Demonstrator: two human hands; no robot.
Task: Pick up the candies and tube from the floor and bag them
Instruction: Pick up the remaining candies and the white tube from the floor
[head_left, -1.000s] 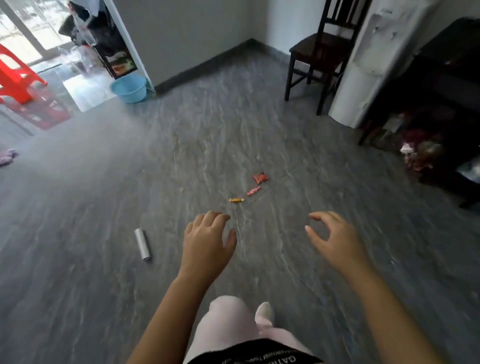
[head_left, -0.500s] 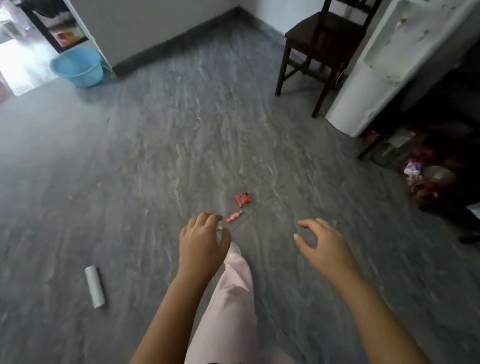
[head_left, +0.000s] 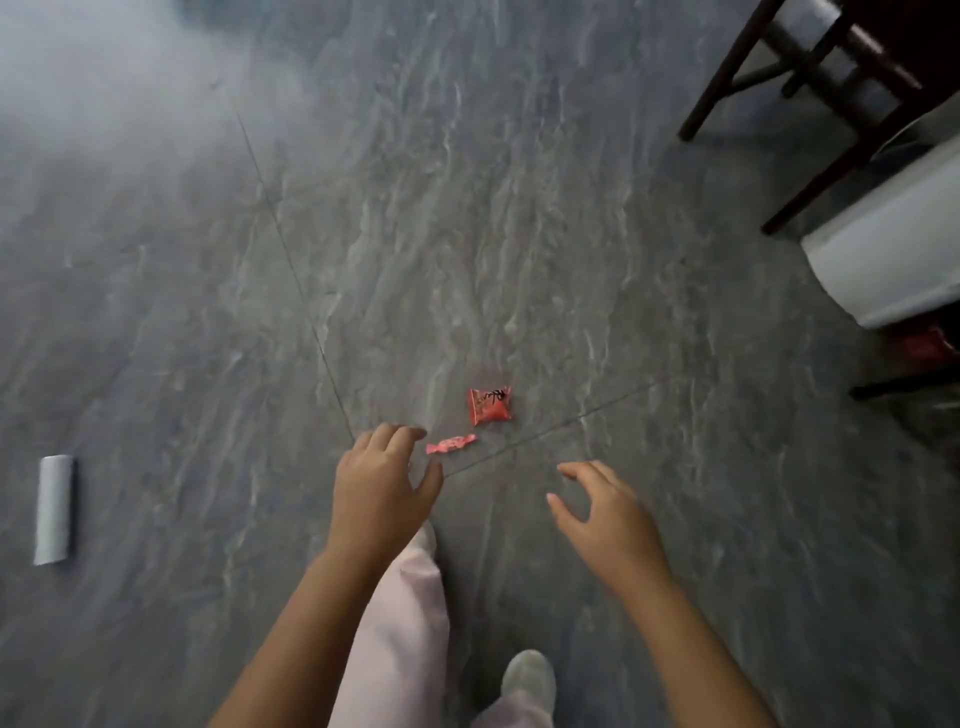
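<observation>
The chair (head_left: 810, 98) gets chopped off by the top and right edges, only dark legs and rungs showing. Print on the red packet (head_left: 490, 405) is too small to read, and the left hand (head_left: 382, 486) covers whatever floor sits under it.

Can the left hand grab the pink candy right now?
Probably yes. The left hand hovers open and empty right beside the pink candy, with only bare floor between them.

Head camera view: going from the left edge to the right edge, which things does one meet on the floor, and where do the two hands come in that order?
Tube → left hand → pink twisted candy → red candy packet → right hand → dark chair.
</observation>
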